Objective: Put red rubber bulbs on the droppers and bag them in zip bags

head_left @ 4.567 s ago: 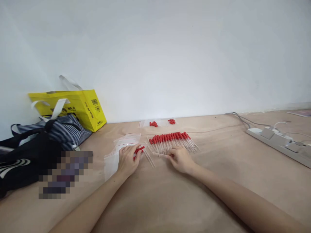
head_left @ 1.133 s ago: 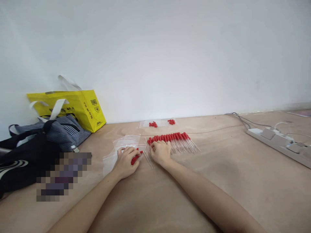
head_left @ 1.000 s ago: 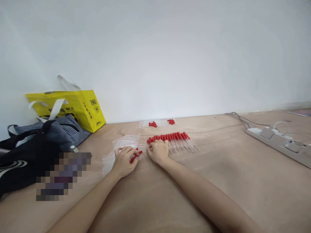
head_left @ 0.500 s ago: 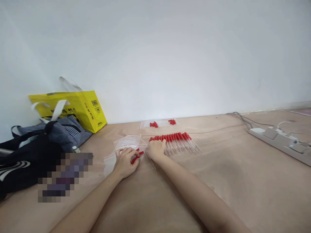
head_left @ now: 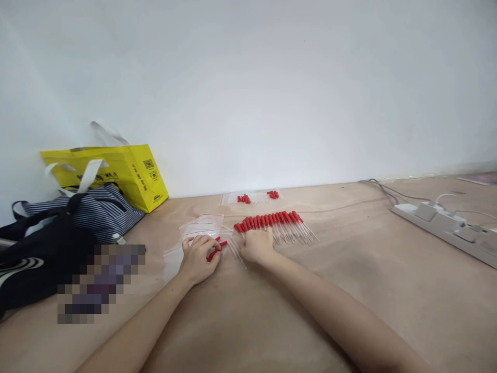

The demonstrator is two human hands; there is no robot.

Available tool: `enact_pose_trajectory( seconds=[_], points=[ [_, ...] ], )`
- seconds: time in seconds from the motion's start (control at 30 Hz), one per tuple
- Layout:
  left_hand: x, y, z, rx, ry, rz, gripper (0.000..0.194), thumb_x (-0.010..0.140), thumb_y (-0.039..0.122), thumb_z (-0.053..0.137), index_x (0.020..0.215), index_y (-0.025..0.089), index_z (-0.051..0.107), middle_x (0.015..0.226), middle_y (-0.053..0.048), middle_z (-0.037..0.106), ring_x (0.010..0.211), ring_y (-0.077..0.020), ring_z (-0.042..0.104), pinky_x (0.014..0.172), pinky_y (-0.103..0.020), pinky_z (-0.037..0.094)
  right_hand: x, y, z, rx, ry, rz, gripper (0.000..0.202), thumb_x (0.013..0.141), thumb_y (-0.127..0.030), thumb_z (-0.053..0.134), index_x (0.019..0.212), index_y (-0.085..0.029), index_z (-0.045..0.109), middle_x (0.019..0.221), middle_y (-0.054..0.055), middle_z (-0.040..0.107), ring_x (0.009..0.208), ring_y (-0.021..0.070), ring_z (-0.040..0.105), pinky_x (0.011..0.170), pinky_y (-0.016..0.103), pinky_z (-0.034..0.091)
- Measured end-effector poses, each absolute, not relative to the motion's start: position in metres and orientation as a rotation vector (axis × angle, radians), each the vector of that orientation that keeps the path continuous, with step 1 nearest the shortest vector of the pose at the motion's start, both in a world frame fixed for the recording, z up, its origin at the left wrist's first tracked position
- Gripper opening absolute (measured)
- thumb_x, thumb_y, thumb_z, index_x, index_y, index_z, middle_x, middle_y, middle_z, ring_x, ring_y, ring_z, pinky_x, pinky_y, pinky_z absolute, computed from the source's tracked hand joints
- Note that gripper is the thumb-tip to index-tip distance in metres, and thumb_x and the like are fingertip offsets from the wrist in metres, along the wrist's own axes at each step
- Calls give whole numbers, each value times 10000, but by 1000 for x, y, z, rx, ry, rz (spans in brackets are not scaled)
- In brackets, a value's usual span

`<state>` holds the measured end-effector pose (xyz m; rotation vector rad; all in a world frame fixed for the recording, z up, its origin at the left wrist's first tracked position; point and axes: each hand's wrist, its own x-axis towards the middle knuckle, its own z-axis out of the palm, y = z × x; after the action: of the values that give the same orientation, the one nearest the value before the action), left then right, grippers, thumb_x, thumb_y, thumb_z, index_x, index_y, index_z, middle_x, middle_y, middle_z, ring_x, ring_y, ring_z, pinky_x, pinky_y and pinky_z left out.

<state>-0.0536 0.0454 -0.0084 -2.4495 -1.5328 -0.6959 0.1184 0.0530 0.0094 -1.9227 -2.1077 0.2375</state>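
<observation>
My left hand (head_left: 199,259) lies curled over clear zip bags (head_left: 202,225), its fingers closed around a few red rubber bulbs (head_left: 213,254). Bulb ends poke out between thumb and fingers. Just right of it, my right hand (head_left: 257,246) is palm down with its fingers bent under, at the left end of a row of droppers (head_left: 281,220). These have red bulbs at the far end and thin clear tubes toward me. What the right fingers hold is hidden. Several loose clear tubes (head_left: 237,254) lie on the table between the hands.
Behind the row, a clear bag (head_left: 256,197) bears two small heaps of red bulbs. A yellow bag (head_left: 147,176), a striped bag (head_left: 104,210) and a black bag (head_left: 46,259) stand left. A white power strip (head_left: 446,228) with cables is at right.
My right hand has shifted slightly right and toward me, uncovering the bulbs at the row's left end. The left hand keeps its hold on the bulbs. The view has turned slightly.
</observation>
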Motion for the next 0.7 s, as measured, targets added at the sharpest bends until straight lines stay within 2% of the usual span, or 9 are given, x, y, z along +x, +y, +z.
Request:
enact_pose_trajectory(
  seconds=[0.17,0.3,0.47,0.57,0.7],
  points=[
    [-53,64,0,-2380,-1657,-643,167,788,267,431,824,240,592,920,-25,621,923,-213,515,820,-405,264,138,39,9,-1781,-2143,282,171,713,-223,498,729,-181,664,758,79,673,755,204,591,762,340,308],
    [-52,102,15,-2489,-1551,-339,225,820,232,402,963,244,574,1034,-50,575,1020,-228,465,825,-385,292,155,30,0,-1638,-2163,341,180,729,-205,505,821,-226,658,758,18,668,705,141,577,662,247,347],
    [-46,141,26,-2672,-1325,-80,174,752,151,499,839,250,612,959,-29,574,946,-196,499,807,-333,306,170,18,-15,-1505,-2155,368,123,742,-227,530,774,-218,649,707,-6,651,668,119,552,661,232,344],
    [-40,149,27,-2707,-1246,24,176,719,92,500,762,223,608,864,-29,574,849,-183,527,775,-324,314,169,17,-18,-1524,-2070,333,107,740,-266,546,724,-213,638,693,-4,648,695,135,549,718,274,322],
    [-36,152,25,-2700,-1173,44,209,713,53,445,712,211,582,812,-27,571,808,-176,533,776,-326,316,158,21,-17,-1690,-1966,277,187,741,-351,536,659,-208,625,706,3,656,744,162,558,804,349,264]
  ],
)
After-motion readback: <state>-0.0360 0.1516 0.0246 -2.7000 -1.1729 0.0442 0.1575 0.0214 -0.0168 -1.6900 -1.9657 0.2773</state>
